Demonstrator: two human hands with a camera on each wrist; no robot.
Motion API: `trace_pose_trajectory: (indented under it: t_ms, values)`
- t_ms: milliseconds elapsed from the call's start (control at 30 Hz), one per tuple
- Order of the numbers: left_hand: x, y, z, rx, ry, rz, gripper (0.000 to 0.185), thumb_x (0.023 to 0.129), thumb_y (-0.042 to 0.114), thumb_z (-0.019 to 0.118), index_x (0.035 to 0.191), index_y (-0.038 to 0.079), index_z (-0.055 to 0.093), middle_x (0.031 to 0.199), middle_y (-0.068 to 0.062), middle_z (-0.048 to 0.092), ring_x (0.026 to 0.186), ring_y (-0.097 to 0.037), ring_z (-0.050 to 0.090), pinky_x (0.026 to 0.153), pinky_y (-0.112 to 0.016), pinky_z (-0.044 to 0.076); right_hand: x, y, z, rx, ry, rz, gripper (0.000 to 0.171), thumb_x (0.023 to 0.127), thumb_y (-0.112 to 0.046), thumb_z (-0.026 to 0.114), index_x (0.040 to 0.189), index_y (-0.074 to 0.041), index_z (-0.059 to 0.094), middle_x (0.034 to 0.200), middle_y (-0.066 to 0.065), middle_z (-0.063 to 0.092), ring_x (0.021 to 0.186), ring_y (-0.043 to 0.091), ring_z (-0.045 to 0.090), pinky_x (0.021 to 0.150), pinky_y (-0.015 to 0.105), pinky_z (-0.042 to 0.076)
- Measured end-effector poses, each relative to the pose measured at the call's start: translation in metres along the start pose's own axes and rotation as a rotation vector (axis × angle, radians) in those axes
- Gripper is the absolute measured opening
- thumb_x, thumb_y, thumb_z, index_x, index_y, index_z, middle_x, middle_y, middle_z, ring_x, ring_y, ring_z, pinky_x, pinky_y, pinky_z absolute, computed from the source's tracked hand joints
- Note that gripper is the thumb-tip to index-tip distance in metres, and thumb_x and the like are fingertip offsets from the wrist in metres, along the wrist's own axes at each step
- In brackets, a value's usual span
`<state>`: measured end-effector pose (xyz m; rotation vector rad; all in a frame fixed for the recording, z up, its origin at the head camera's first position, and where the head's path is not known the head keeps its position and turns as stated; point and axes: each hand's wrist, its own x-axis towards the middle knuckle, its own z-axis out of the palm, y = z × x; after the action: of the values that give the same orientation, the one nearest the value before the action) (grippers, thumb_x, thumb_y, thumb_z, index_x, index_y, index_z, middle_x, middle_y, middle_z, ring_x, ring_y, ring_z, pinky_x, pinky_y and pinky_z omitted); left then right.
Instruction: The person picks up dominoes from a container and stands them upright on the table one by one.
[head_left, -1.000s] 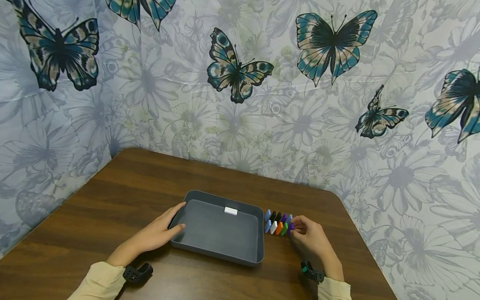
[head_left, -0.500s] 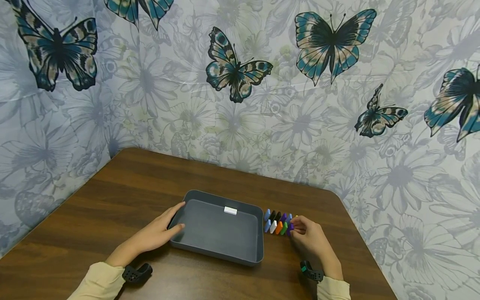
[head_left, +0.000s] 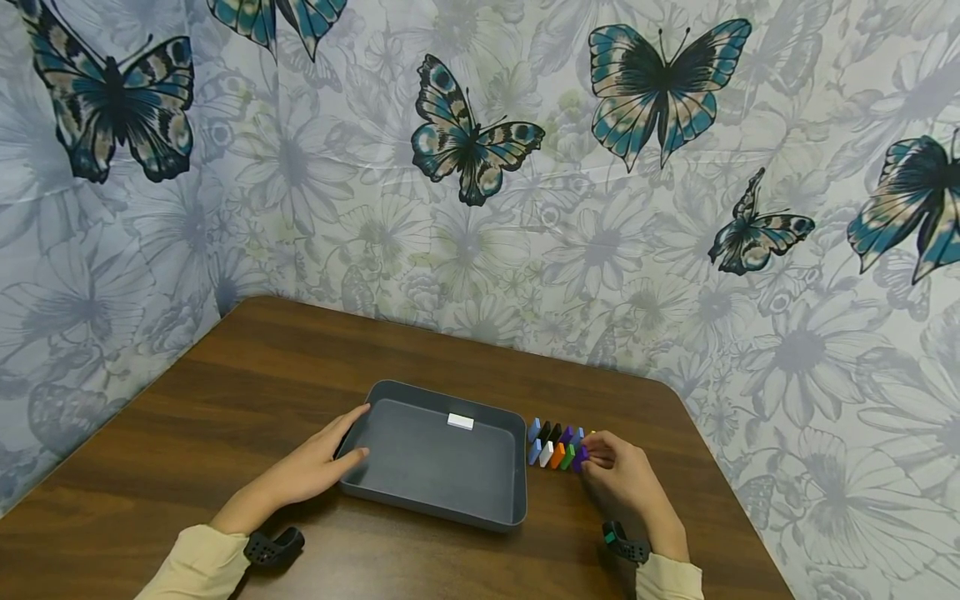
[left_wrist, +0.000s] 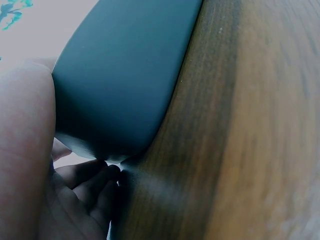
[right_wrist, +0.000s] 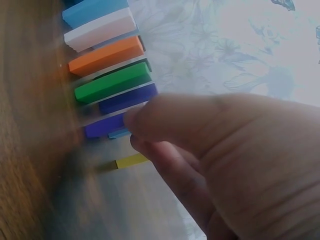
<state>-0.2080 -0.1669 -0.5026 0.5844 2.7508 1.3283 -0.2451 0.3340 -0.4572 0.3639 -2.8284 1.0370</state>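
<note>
No writing I can read. My left hand (head_left: 318, 462) grips tray (head_left: 442, 508) edge, centre frame; right hand (head_left: 618, 467) pinches purple block (head_left: 579, 456), lower right.

Close view along a dark grey tray (left_wrist: 125, 75), seen from outside its smooth wall and rounded corner. The left hand (left_wrist: 45, 175) holds that corner: the thumb lies against the wall, and curled fingers (left_wrist: 95, 187) tuck in under the tray's lower edge. Beyond the grip, brown wood-grain table (left_wrist: 250, 125) runs alongside the tray, blurred.
</note>
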Motion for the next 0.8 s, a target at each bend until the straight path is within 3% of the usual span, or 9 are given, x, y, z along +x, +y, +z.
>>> trace_pose_trajectory:
  t_ms: [500, 800]
  values:
    - [-0.001, 0.0, -0.001, -0.008, 0.002, 0.014, 0.073, 0.108, 0.037, 0.055, 0.165, 0.009, 0.019, 0.168, -0.026, 0.021, 0.151, -0.051, 0.026, 0.111, -0.072, 0.033, 0.0, -0.008, -0.006, -0.085, 0.064, -0.077, 0.03, 0.086, 0.0, 0.081, 0.114, -0.003, 0.072, 0.108, 0.01, 0.076, 0.098, 0.025, 0.075, 0.085, 0.029, 0.061]
    - [0.001, -0.001, -0.001, 0.001, -0.002, 0.009, 0.074, 0.108, 0.039, 0.055, 0.165, 0.01, 0.019, 0.168, -0.025, 0.021, 0.151, -0.051, 0.026, 0.111, -0.072, 0.033, 0.0, -0.019, -0.009, -0.07, 0.117, -0.169, 0.027, 0.09, -0.004, 0.079, 0.117, -0.002, 0.071, 0.111, 0.014, 0.076, 0.101, 0.031, 0.074, 0.085, 0.033, 0.061]
